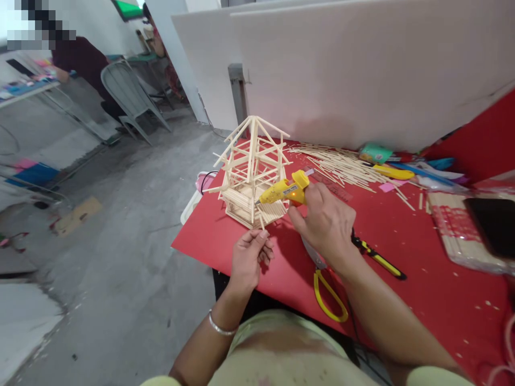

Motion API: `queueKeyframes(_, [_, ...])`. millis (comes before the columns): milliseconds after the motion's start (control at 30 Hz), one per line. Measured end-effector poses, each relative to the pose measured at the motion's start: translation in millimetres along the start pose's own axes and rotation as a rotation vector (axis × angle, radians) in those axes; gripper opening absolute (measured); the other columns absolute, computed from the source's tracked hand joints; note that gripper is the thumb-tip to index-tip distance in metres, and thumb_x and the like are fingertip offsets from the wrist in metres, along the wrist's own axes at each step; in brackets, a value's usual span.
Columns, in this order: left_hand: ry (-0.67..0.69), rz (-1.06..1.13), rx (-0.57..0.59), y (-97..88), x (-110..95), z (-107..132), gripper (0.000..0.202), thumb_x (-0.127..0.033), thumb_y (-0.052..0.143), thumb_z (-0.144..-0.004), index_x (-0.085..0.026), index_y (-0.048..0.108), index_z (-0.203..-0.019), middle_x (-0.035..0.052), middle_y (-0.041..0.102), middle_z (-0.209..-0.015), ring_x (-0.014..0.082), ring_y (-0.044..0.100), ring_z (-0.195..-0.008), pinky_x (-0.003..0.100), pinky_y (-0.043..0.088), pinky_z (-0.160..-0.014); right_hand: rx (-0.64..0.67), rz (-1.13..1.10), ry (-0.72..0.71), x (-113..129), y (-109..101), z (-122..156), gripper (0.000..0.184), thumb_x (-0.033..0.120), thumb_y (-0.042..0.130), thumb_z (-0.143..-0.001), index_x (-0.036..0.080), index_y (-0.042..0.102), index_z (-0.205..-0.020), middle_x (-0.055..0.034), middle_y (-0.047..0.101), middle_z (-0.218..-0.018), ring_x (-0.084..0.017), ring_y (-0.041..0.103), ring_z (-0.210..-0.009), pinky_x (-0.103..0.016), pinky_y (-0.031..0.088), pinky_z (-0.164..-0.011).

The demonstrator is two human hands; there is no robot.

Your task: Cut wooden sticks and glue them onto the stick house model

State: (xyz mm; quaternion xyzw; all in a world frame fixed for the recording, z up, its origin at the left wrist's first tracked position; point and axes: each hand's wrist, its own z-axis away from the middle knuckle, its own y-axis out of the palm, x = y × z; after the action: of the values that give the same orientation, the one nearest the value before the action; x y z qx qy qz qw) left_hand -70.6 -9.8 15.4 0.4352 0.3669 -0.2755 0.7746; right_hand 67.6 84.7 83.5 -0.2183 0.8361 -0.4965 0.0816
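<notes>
My right hand (328, 214) is wrapped round a yellow glue gun (285, 190), whose nozzle points left toward the front of a small house-like model (253, 171) built of thin wooden sticks. Between the thumb and fingers of my left hand (252, 252) is a short wooden stick (262, 221), held just in front of the model's base. The nozzle is close to the stick's upper end; whether they touch I cannot tell. Under my right forearm lie yellow-handled scissors (330, 300), partly hidden, and a black and yellow utility knife (382, 260).
A red sheet (426, 321) covers the table. Loose wooden sticks (341, 163) are spread at the back, beside a green roll (375, 153). To the right, a dark phone (493, 225) rests on a bagged pack of sticks (450, 225). A white board (362, 75) stands behind; another person (82, 67) sits far left.
</notes>
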Motion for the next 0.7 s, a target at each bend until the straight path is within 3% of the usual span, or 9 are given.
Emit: queueKeyframes(700, [0.023,-0.028,-0.015,-4.2,2.9,0.4,0.028,-0.037,0.077,-0.075,-0.015,0.061,-0.08,-0.0018,0.064,-0.062,0.0069,0.055,-0.044,0.015,0.04,-0.039,0.02,-0.023,-0.007,2.8,-0.2,-0.2,0.035,0.037,0.046,-0.091,0.015,0.056,-0.116,-0.0062,0.06,-0.093,-0.017,0.052,-0.073,-0.031,0.016,-0.055])
